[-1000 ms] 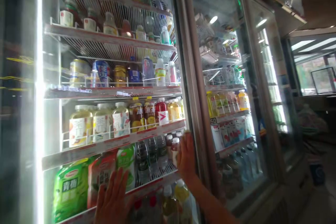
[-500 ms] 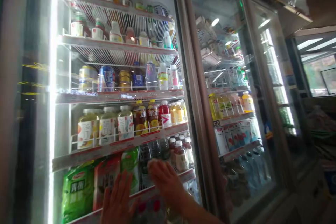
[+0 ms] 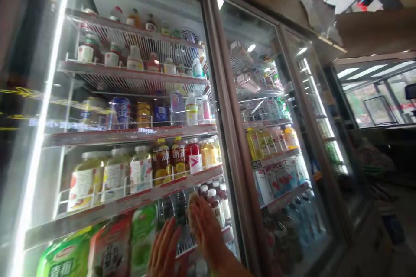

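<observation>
I stand at a glass-door drinks fridge. My left hand lies flat and open on the glass at the bottom, in front of green and red drink pouches. My right hand is also spread open against the glass, just right of the left hand, over small dark bottles with white caps. Neither hand holds anything. Above them a shelf carries yellow, orange and red bottles.
A second glass door to the right shows more bottles and cartons. The metal frame post divides the doors. A third fridge door and a window lie further right. A bright light strip runs down the left edge.
My right hand has slid left from the door frame across the glass toward my left hand. The view has tilted upward and shifted, so both hands sit lower in the picture.
</observation>
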### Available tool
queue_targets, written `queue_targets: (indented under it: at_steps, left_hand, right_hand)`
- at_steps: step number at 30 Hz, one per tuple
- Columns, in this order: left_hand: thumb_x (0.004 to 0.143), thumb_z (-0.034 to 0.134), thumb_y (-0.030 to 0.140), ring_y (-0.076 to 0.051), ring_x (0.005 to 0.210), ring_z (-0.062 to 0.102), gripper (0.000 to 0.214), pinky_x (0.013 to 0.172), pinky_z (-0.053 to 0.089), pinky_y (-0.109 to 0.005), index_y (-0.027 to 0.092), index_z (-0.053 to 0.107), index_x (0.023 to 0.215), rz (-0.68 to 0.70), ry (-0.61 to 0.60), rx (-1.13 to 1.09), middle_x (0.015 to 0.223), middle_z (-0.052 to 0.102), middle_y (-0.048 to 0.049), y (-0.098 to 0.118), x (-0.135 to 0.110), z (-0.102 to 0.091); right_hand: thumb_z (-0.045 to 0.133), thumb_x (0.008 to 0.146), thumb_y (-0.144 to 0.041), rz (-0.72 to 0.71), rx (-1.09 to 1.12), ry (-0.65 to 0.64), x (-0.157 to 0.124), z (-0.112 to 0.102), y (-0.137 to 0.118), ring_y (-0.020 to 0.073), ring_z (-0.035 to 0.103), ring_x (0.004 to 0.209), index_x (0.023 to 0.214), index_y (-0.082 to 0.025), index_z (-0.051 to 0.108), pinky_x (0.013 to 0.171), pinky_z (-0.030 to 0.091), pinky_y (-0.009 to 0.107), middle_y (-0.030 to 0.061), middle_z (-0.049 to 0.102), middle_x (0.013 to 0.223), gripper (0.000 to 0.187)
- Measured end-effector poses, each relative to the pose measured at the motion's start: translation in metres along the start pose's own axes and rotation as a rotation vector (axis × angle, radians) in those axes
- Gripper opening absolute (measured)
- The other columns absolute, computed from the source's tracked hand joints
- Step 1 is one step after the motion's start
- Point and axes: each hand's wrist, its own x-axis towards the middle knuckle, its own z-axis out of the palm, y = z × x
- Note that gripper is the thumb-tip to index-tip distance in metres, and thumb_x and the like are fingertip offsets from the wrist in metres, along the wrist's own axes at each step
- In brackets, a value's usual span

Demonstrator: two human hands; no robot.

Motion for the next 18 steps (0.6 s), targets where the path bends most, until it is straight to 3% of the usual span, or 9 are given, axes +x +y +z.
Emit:
queue_targets:
  at_steps: [4, 8, 13, 18]
  left_hand:
    - [0.088, 0.039, 0.024, -0.019, 0.128, 0.039, 0.061, 0.099, 0.043, -0.033, 0.025, 0.014, 0.143, -0.083, -0.135, -0.294, 0.144, 0.034, -0.0081, 0.041, 0.056, 0.030]
    - [0.090, 0.038, 0.027, -0.019, 0.126, 0.042, 0.053, 0.100, 0.043, -0.035, 0.026, 0.023, 0.140, -0.120, -0.081, -0.293, 0.143, 0.036, -0.0063, 0.049, 0.077, 0.057]
    - [0.086, 0.042, 0.018, -0.022, 0.130, 0.036, 0.041, 0.105, 0.037, -0.038, 0.020, 0.045, 0.127, 0.141, 0.062, -0.141, 0.141, 0.039, -0.0096, 0.048, 0.087, 0.091]
    - [0.084, 0.034, 0.010, -0.021, 0.132, 0.033, 0.041, 0.109, 0.028, -0.041, 0.014, 0.054, 0.119, 0.326, 0.041, -0.136, 0.133, 0.048, -0.0102, 0.080, 0.111, 0.123]
  right_hand:
    - [0.044, 0.087, -0.020, 0.054, -0.222, 0.076, 0.005, -0.013, 0.017, 0.0240, 0.030, 0.134, 0.141, -0.018, 0.029, 0.102, 0.038, 0.048, 0.0115, 0.047, 0.135, 0.056]
    - [0.050, 0.082, -0.027, 0.066, -0.254, -0.067, -0.008, -0.053, 0.035, 0.0293, 0.028, 0.134, 0.139, -0.016, 0.033, 0.100, 0.039, 0.051, 0.0153, 0.035, 0.143, 0.060]
    - [0.047, 0.076, -0.019, 0.148, -0.247, -0.242, -0.018, -0.100, 0.048, 0.0295, 0.023, 0.136, 0.134, -0.018, 0.038, 0.100, 0.037, 0.053, 0.0133, 0.027, 0.147, 0.058]
    - [0.046, 0.071, -0.014, 0.213, -0.313, -0.245, -0.006, -0.105, 0.070, 0.0285, 0.017, 0.137, 0.132, -0.014, 0.039, 0.104, 0.030, 0.054, 0.0138, 0.027, 0.147, 0.061]
